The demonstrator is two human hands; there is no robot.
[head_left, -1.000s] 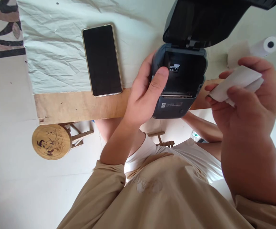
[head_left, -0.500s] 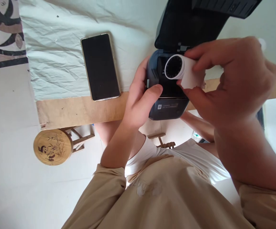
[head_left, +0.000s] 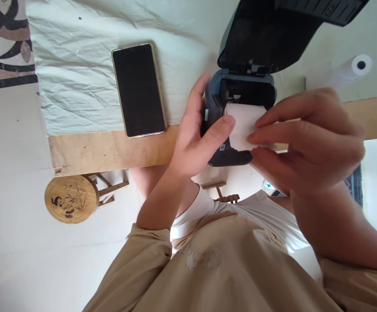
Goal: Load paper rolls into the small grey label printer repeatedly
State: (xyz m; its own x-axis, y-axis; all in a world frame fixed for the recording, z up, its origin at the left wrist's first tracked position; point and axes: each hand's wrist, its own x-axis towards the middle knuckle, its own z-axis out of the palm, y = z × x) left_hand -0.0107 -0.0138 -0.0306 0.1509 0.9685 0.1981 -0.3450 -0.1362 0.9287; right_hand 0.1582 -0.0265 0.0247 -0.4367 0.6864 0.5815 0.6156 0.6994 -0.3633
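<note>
Head cam: paper roll (head_left: 243,125) now in printer (head_left: 255,92), ctr-right, prob seating; L hand (head_left: 195,141) grips printer, R hand (head_left: 312,138) pinches roll.

The left hand (head_left: 195,141) grips an open printer (head_left: 253,92) while the right hand (head_left: 315,136) pinches white paper (head_left: 244,123) across it.

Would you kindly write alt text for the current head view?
A left hand grips an open dark blue-grey plastic printer while the right hand pinches white paper over its compartment. A black rectangular phone lies to the left.
</note>
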